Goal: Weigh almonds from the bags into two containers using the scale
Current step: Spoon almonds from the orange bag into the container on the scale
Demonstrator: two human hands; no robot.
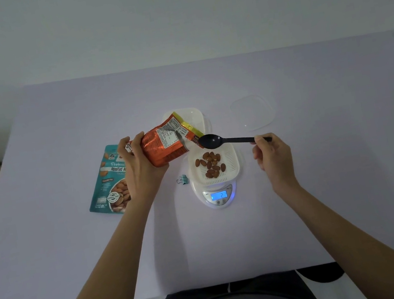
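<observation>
Obs., head view, logged remotely.

- Scale (221,196) sits mid-surface (329,191), display lit. I read roughly 21; the unit is not legible.
- White container (236,166) rests on the scale's platform, so whatever lands in it registers directly. A loose single layer of almonds (210,164) lies on its floor.
- Left hand (138,166) has its fingers wrapped round the bottom end of the orange bag (163,146), above and left of the scale. The bag is tipped with its torn mouth pointing over the container's far edge. I judge this tilt brings almonds to the mouth within the spoon's reach.
- Right hand (273,154), right of the scale, pinches the tail end of the black spoon (226,140) between thumb and fingers. The bowl is at the bag's mouth, directly above the container. I cannot tell whether it carries anything.
- The almonds lie below the spoon bowl, between the two hands, touched by neither.
- Teal bag (108,183) lies flat left of the scale, partly under the left forearm.
- Second container (196,116) stands behind the scale, half hidden by the orange bag. A clear lid (252,113) lies behind and right of the scale.
- Binder clip (182,179) lies just left of the scale.

Judgement: first portion is in progress; the second container is not yet filled.
</observation>
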